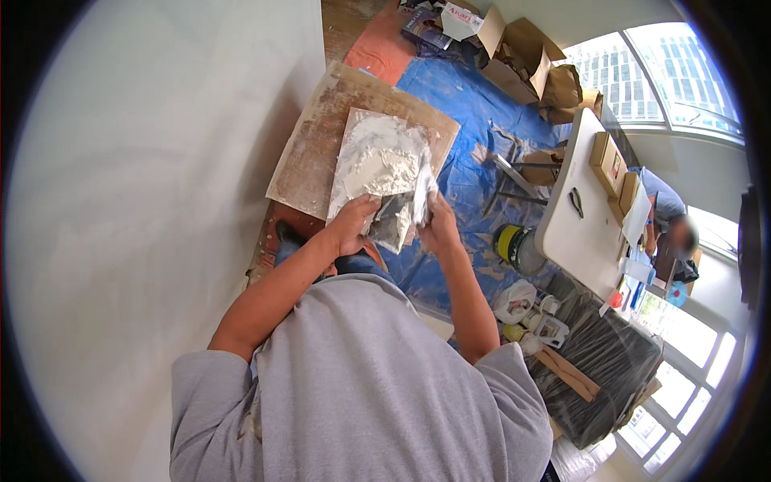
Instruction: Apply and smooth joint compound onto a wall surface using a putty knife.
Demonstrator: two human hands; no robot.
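Note:
My left hand (354,221) is closed on a dark, flat blade tool (389,213) smeared with white paste. My right hand (438,225) is closed on a second, pale-coated blade tool (422,193), held upright against the right side of the first. Both tools are over the lower edge of a white board (357,136) bearing a spread and lumpy heap of white paste (389,169). That board lies on a larger, stained brown board (305,136).
A white wall (144,201) stands at the left. A blue sheet (442,104) covers the floor. At the right are a white table (570,225), a bucket (518,245), containers (550,329), a plastic-wrapped item (594,361) and a bending person (666,201). Open cartons (522,56) lie at the back.

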